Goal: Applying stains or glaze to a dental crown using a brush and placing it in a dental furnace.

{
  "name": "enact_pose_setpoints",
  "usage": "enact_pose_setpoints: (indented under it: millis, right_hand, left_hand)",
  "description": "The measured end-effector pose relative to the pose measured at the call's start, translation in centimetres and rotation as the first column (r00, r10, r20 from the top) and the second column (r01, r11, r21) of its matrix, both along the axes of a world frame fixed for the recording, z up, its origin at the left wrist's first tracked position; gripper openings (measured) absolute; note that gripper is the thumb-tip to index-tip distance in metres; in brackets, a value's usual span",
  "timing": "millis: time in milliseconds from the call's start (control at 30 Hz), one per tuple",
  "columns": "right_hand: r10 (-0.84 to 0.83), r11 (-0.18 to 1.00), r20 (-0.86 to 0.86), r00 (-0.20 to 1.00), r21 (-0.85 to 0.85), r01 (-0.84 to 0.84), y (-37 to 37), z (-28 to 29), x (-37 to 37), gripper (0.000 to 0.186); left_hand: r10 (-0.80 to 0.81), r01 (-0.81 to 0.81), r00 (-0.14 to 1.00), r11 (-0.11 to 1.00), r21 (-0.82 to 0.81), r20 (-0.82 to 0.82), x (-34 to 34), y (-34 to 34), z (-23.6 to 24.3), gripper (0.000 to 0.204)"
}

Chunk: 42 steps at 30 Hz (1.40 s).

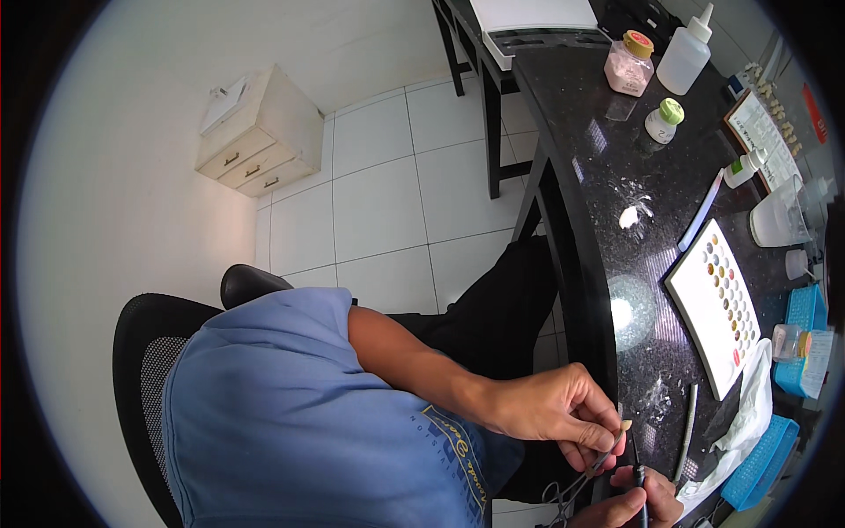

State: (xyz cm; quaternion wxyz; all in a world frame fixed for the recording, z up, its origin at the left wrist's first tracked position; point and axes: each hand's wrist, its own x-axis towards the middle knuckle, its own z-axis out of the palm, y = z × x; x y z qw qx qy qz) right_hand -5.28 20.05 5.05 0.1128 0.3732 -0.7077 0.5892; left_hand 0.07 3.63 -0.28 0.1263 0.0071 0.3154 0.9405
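Near the desk's edge at the lower right, my left hand [572, 409] is closed on metal locking forceps [570, 497], whose ringed handles hang below it. A small cream-coloured piece [626, 426], shaped like a tooth, is at the forceps' tip. Just below, my right hand [650, 497] grips a slim dark tool [641, 488] with a fine point, close under that piece. Beside the hands lie a grey rod [686, 434] and crumpled white paper [739, 427]. A white palette [704, 312] with rows of coloured wells lies above them on the black desk [585, 150].
Bottles [683, 62], jars [628, 70], a pale-handled tool [700, 211], a clear cup [775, 220] and blue baskets [757, 466] stand or lie along the desk. A white drawer cabinet [255, 150] is by the wall. I sit on a black chair [145, 370].
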Motion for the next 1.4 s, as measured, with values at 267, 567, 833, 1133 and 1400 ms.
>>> enact_pose_setpoints:
  millis: [267,567,833,1133,1400]
  right_hand:
    - [-0.096,0.978,0.026,0.995,0.188,0.09,0.76,-0.19,0.24,0.02]
    - [0.087,0.995,-0.057,0.995,0.054,-0.084,0.44,0.23,-0.53,0.013]
    - [0.042,0.999,0.006,0.999,0.01,-0.042,0.75,-0.03,0.03,0.015]
    - [0.069,0.996,0.018,0.997,0.054,-0.07,0.43,0.33,-0.44,0.015]
    - [0.017,0.999,0.044,0.999,0.033,-0.018,0.8,-0.03,-0.15,0.018]
  left_hand:
    - [0.002,-0.002,1.0,1.0,-0.004,-0.002,0.03,0.05,-0.06,0.025]
    - [0.004,-0.004,1.0,1.0,-0.004,-0.007,0.04,0.12,-0.11,0.025]
    - [-0.016,0.016,1.0,0.999,0.031,0.003,0.02,0.05,-0.08,0.022]
    - [-0.081,0.075,0.995,0.993,0.087,0.065,-0.05,-0.19,0.01,0.024]
    - [-0.11,0.094,0.99,0.981,0.171,0.088,-0.02,-0.3,0.15,0.024]
